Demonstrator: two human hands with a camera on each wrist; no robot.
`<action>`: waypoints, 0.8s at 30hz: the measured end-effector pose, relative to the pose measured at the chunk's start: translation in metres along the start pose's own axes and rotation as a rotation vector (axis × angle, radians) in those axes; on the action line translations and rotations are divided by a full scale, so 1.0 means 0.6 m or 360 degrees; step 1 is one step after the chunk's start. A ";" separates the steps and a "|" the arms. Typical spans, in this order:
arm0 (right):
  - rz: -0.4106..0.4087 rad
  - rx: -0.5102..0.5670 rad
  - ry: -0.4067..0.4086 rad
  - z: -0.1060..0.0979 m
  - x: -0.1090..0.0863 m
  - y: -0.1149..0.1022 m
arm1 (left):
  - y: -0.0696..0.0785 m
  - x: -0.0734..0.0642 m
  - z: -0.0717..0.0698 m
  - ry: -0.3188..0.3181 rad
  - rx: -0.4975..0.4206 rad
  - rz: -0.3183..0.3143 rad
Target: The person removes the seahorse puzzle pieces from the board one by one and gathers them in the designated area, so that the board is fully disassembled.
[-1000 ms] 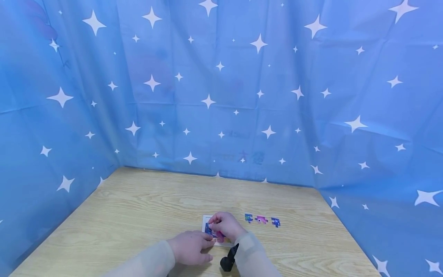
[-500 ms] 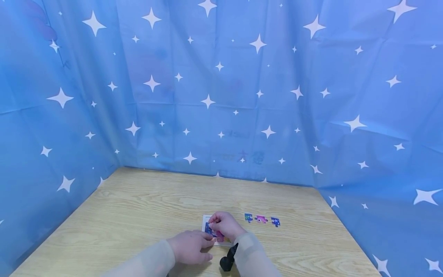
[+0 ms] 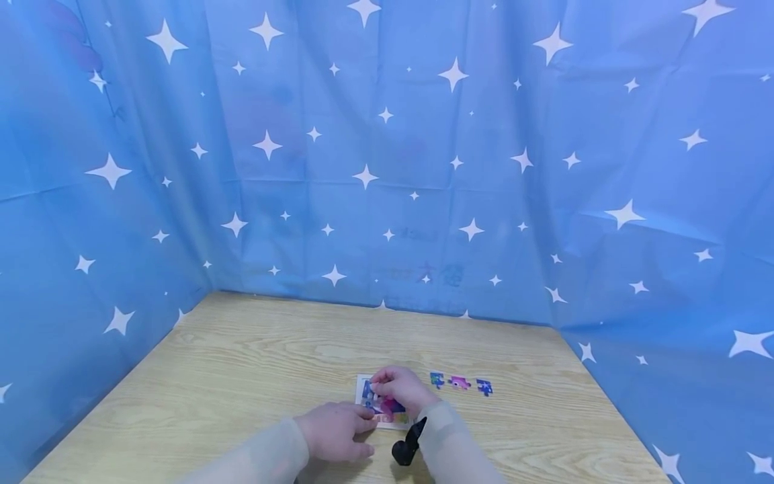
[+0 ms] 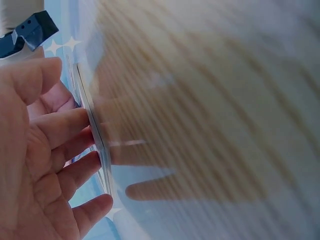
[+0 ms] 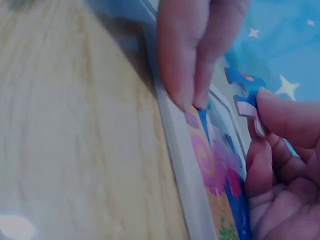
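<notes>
A small white-framed jigsaw puzzle board [image 5: 172,145] lies on the table, its picture partly filled with blue, pink and orange pieces. My left hand [image 3: 337,431] rests at the board's near left edge, fingers mostly straight, their tips touching the frame in the left wrist view. Above the board, my right hand [image 3: 402,390] pinches a blue jigsaw piece [image 5: 252,82] between thumb and finger. In the right wrist view that piece is tilted and held apart from the board. Part of the picture is hidden under the right hand in the head view.
Three loose jigsaw pieces lie in a row right of the board: a blue-green one [image 3: 437,380], a pink one [image 3: 459,382] and a dark blue one [image 3: 484,386]. A blue star-patterned curtain [image 3: 387,168] surrounds the wooden table [image 3: 272,349].
My right hand has shifted slightly right, baring more of the puzzle picture. My left hand has stayed at the board's edge. The head view has moved a little.
</notes>
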State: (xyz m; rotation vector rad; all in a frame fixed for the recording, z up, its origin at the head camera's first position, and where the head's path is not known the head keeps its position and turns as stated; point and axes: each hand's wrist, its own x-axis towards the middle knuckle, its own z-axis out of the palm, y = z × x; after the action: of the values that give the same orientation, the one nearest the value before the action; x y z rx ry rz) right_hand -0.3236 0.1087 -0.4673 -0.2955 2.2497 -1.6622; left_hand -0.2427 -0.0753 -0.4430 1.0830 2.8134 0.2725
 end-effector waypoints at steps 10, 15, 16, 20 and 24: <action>-0.0034 -0.0135 0.0007 -0.042 -0.007 -0.003 | -0.004 -0.001 0.004 -0.0003 -0.0005 -0.0012; 0.0003 -0.0263 0.0089 -0.088 -0.022 -0.001 | 0.000 -0.003 -0.001 -0.0040 -0.0055 -0.0075; 0.0009 -0.0283 0.0108 -0.096 -0.026 0.000 | 0.001 -0.004 -0.002 -0.0045 -0.0063 -0.0085; 0.0047 -0.0360 0.0205 -0.128 -0.037 0.013 | 0.005 -0.007 -0.004 -0.0049 -0.0077 -0.0098; 0.0079 -0.0421 0.0295 -0.151 -0.048 0.027 | 0.006 -0.007 -0.004 -0.0048 -0.0082 -0.0099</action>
State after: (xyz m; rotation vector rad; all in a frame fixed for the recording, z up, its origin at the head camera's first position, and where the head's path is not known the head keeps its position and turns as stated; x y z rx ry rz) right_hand -0.3305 0.2038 -0.4545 -0.1502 2.5962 -1.4186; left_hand -0.2373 -0.0758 -0.4395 0.9788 2.7910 0.3182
